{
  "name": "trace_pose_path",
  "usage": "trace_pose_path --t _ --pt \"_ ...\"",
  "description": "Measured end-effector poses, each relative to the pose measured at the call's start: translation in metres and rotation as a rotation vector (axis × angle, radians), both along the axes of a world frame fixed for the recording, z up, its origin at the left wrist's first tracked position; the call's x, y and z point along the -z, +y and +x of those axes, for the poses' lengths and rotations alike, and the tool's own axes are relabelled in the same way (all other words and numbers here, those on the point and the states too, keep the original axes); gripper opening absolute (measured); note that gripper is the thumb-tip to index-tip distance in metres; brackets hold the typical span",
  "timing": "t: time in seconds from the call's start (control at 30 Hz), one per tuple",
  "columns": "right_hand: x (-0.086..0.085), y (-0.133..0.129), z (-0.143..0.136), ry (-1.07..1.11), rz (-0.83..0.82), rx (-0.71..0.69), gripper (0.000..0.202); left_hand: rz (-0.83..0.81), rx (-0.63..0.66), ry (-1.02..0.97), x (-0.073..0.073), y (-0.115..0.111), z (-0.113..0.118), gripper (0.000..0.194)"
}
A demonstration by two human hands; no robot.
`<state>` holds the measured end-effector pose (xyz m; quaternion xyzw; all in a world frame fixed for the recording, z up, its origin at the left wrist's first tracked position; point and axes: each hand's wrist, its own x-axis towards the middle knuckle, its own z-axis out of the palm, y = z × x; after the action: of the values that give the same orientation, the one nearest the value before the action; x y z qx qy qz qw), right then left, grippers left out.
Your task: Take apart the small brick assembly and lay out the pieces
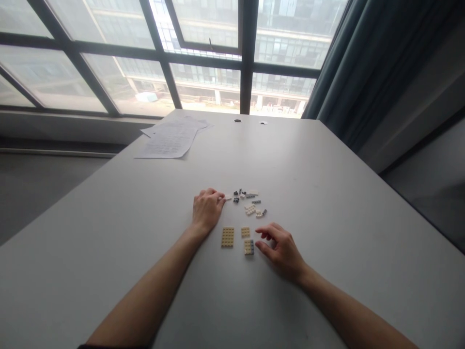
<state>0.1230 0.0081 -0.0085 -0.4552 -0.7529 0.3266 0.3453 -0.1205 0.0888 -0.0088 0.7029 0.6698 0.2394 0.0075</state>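
Note:
My left hand (208, 208) rests on the table with its fingers closed, and a small white brick piece (228, 197) shows at its fingertips. To the right, my right hand (279, 248) holds nothing; its thumb and fingers are apart. Just left of those fingers lies a tan brick block with a grey strip (249, 247). Behind that block is a small tan plate (245, 231), and a larger tan studded plate (227, 237) lies between my two forearms.
Beyond my hands are loose white bricks (250, 209), small black pieces (236, 199) and a grey strip (256, 201). Printed papers (169, 140) lie at the table's far left. A window and a dark curtain (348, 77) stand beyond the white table (290, 165).

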Motion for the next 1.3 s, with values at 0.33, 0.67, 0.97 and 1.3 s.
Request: trace_pose_path --t 0.33,0.67,0.97,1.3 --pt "0.0 0.001 0.0 0.042 0.008 0.014 0.02 0.084 0.14 -0.133 -0.002 -0.027 0.003 0.017" --pt "-0.004 0.004 -0.006 0.178 0.016 0.093 0.023 0.527 0.526 -0.148 -0.011 -0.045 0.011 0.008" --pt "-0.004 0.002 -0.013 0.584 -0.149 0.115 0.013 0.664 0.91 -0.016 -0.025 -0.068 0.032 0.019" --pt "-0.013 0.005 -0.012 0.728 -0.339 0.091 0.017 0.491 0.908 -0.093 -0.021 -0.067 0.037 0.03"
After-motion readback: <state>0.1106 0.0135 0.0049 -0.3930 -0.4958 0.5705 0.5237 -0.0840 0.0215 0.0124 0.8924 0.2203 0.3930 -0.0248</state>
